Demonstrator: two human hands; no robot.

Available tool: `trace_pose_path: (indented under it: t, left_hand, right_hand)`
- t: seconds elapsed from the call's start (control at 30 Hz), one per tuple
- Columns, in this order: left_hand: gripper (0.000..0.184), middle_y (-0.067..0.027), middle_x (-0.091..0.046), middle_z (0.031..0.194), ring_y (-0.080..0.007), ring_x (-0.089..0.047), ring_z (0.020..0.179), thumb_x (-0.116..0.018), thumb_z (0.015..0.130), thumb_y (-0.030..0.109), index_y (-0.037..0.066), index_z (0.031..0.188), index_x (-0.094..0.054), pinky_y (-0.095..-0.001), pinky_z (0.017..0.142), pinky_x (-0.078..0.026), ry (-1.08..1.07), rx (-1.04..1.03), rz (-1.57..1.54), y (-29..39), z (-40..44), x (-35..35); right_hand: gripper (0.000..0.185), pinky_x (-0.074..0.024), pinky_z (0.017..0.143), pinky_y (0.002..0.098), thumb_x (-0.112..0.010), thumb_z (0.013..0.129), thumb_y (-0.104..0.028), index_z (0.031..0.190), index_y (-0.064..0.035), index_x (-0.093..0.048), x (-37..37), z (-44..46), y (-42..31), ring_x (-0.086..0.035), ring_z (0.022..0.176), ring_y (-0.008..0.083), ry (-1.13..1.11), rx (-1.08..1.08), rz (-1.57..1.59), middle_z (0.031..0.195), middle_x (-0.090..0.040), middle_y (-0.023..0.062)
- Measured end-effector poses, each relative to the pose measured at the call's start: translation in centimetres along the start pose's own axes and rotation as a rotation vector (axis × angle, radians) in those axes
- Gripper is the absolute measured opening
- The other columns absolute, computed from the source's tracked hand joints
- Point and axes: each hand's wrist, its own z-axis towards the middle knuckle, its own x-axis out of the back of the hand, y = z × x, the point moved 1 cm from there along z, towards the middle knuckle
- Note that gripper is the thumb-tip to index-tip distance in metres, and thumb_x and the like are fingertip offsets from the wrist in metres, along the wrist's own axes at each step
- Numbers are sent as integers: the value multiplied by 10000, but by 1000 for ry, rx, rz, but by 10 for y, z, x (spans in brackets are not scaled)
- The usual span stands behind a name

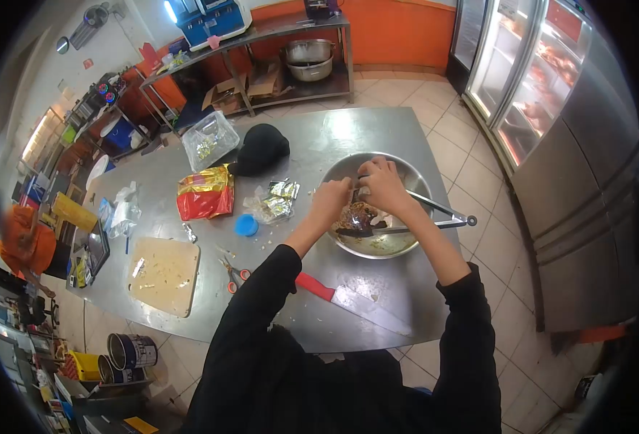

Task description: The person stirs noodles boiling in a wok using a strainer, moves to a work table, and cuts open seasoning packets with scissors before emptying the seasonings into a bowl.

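Above a wide metal bowl (381, 249) both of my hands are close together with fingers curled in. My left hand (331, 200) is pinched at the bowl's left side, and my right hand (386, 186) is pinched just across from it. Something small and dark seems to be between the fingertips, but I cannot make out what. Beneath them lies dark, glossy brown food (358, 215) with paler bits around it. Metal tongs (442, 223) rest in the bowl, their hinge end sticking out over the right rim.
Nearer me lie a red-handled knife (355, 304) and scissors (234, 275). Leftward are a cutting board (164, 275), blue lid (246, 225), foil wrappers (272, 202), red-gold bag (206, 194), black cap (263, 148) and plastic container (209, 141). A person in orange (24, 242) stands far left.
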Motion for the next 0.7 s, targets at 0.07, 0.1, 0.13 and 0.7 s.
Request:
trace_pose_path:
  t: [0.07, 0.1, 0.13, 0.7]
  left_hand:
    - [130, -127, -552, 613, -306, -542, 599, -521, 667, 68, 52, 796, -522, -388, 532, -421, 3, -36, -4, 2, 1, -5]
    - [117, -89, -565, 597, -288, -546, 586, -524, 672, 91, 68, 786, -544, -372, 525, -423, 6, -72, -4, 2, 0, -8]
    - [117, -89, -565, 597, -288, -546, 586, -524, 672, 91, 68, 786, -544, -372, 525, -423, 3, -73, -6, 4, 0, -8]
    - [91, -102, -498, 718, -249, -509, 732, -502, 657, 44, 20, 734, -458, -342, 630, -426, 75, -187, 151, 4, -1, -26]
  right_hand:
    - [125, -304, 817, 355, -652, 567, -164, 671, -99, -627, -8, 2, 7, -390, 990, 222, -37, 52, -56, 922, -521, 14]
    - [125, -304, 817, 355, -652, 567, -164, 671, -99, -627, -12, 3, 10, -390, 990, 222, -39, 48, -56, 922, -521, 14]
    - [107, -311, 801, 346, -647, 564, -157, 647, -95, -619, -14, 4, 12, -412, 963, 211, -2, 71, -76, 873, -537, 17]
    - [101, -317, 827, 342, -579, 563, -85, 631, -14, -602, -44, 3, 26, -456, 950, 225, -110, 79, -180, 839, -570, 120]
